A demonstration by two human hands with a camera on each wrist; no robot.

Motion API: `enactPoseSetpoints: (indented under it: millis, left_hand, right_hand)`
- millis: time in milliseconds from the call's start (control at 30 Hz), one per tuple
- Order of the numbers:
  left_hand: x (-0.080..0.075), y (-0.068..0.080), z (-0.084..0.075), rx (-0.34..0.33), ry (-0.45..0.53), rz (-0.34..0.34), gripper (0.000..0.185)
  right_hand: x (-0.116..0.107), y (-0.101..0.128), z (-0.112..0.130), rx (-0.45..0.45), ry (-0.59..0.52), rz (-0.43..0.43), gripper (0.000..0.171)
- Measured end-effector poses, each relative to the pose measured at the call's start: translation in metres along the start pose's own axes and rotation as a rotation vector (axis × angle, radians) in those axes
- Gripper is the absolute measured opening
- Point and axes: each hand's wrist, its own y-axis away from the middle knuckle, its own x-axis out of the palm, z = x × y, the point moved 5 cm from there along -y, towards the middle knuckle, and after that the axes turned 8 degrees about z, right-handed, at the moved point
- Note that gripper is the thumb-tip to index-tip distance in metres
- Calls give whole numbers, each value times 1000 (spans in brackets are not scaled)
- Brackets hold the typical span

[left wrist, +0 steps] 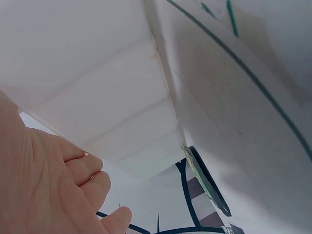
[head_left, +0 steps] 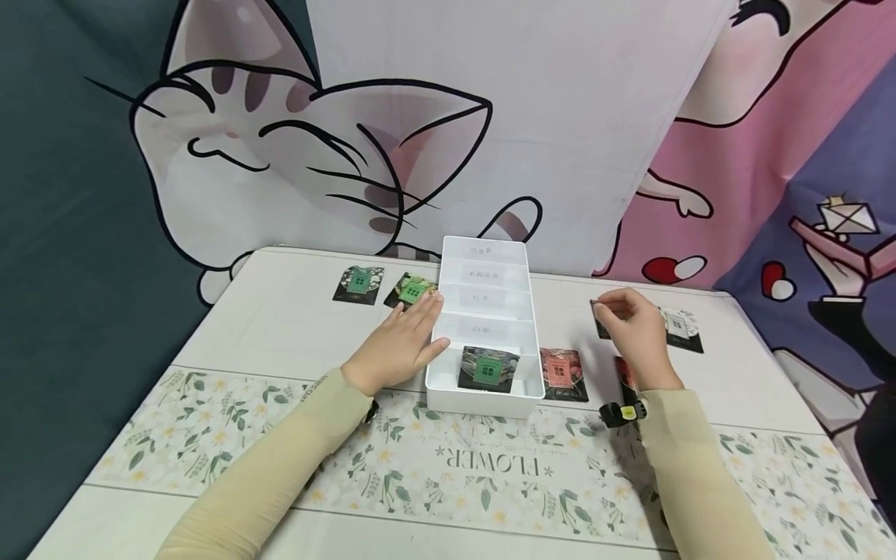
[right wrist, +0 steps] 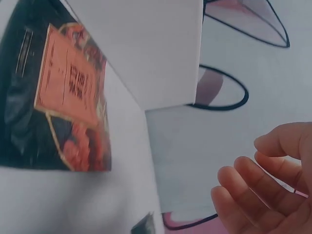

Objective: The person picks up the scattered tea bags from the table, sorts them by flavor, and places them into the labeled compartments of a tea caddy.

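My left hand (head_left: 395, 346) rests along the left rim of a white compartment box (head_left: 483, 402), fingers fairly straight. A dark sachet with a green label (head_left: 488, 369) leans in the box's nearest compartment. My right hand (head_left: 637, 334) hovers over the sachets on the right, thumb and index close together. Nothing shows between its fingertips in the right wrist view. Close by its fingertips is a dark sachet (head_left: 600, 320), mostly hidden by the hand. A red-labelled sachet (head_left: 562, 373) lies against the box's right side, also seen large in the right wrist view.
Two green-labelled sachets, one darker (head_left: 359, 285) and one brighter (head_left: 410, 288), lie left of the box. On the right are a white-labelled sachet (head_left: 679, 328) and a partly covered red one (head_left: 624, 373). A floral strip (head_left: 490, 459) crosses the table. Printed cloth hangs behind.
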Motion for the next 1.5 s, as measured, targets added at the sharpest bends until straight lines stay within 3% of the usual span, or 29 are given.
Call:
enactPoseSetpoints:
  millis: [167,400,733,1067,1500]
  left_hand:
    - [0,-1,0,2,5,4,73]
    - [-1,-1,-1,7,21,6,73]
    - [1,0,0,18,18,-7,73]
    - [1,0,1,7,10,2,73]
    - [1,0,0,12,12,-5,73]
  right_hand:
    - [-5,-8,-16,50,-14,-20,24]
    - [-13,-18,-26,73,83,-11,27]
    - [-14,-33,-39,135,119,95,31]
    - [-23,-52,-67,247,139,234,46]
    - [-28,-59,-75,295,238,281,51]
